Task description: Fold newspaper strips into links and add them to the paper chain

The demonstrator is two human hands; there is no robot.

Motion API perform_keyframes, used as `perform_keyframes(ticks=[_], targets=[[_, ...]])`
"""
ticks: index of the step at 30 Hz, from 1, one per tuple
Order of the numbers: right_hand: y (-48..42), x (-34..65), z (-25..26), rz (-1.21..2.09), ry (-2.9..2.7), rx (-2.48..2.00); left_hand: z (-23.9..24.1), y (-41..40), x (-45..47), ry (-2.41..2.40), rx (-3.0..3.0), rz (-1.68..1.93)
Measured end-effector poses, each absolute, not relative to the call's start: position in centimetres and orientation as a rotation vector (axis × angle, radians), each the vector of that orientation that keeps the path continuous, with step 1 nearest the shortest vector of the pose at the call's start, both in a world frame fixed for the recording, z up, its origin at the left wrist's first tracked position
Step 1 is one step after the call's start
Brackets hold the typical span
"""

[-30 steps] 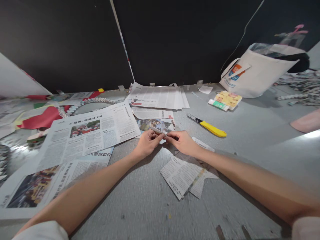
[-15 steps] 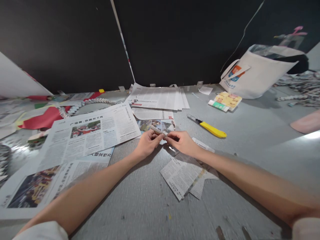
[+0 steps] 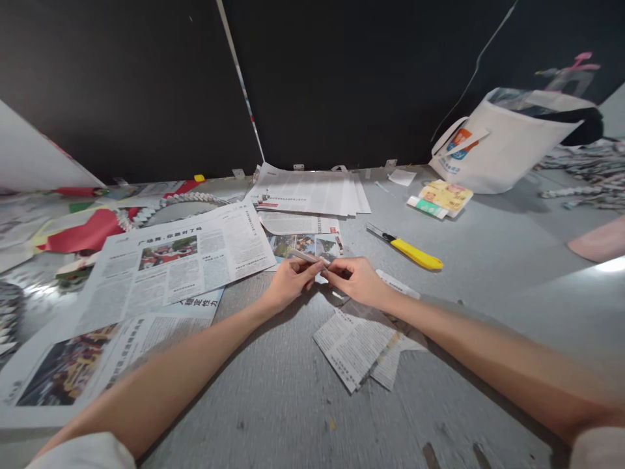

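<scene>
My left hand [image 3: 288, 284] and my right hand [image 3: 356, 280] meet above the grey table [image 3: 488, 260], both pinched on a narrow folded newspaper strip [image 3: 307, 256] held between their fingertips. The strip slants up to the left past my left thumb. Under my right wrist lies a small pile of cut newspaper pieces [image 3: 359, 345]. A colour newspaper page [image 3: 305, 244] lies just beyond the hands.
A yellow utility knife [image 3: 407, 249] lies right of the hands. Open newspapers [image 3: 180, 260] cover the left, a stack of sheets [image 3: 312, 190] sits at the back, a white tote bag [image 3: 508, 140] and a card packet [image 3: 442, 195] at the right. Red paper and a folded paper chain [image 3: 146, 210] lie far left.
The hands stay together on the strip; its free end has tipped slightly lower and the fingers have shifted a little.
</scene>
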State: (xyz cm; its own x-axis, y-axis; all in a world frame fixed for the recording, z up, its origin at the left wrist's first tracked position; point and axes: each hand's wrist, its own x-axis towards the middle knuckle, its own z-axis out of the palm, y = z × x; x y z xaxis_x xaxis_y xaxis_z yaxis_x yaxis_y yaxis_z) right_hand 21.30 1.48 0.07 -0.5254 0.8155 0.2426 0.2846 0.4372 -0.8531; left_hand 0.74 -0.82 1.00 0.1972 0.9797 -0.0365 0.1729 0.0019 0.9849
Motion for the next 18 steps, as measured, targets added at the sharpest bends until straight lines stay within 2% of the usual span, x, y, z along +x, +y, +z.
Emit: perform_keyframes(ticks=[6,18], targets=[[1.04,21.63,0.28,0.908,-1.988,-0.85,0.38,-0.55,0.63,1.203,1.451,1.04],[1.44,21.71,0.35,0.91,-1.919,-0.711,1.26,-1.19,0.55,1.057,1.767,0.733]])
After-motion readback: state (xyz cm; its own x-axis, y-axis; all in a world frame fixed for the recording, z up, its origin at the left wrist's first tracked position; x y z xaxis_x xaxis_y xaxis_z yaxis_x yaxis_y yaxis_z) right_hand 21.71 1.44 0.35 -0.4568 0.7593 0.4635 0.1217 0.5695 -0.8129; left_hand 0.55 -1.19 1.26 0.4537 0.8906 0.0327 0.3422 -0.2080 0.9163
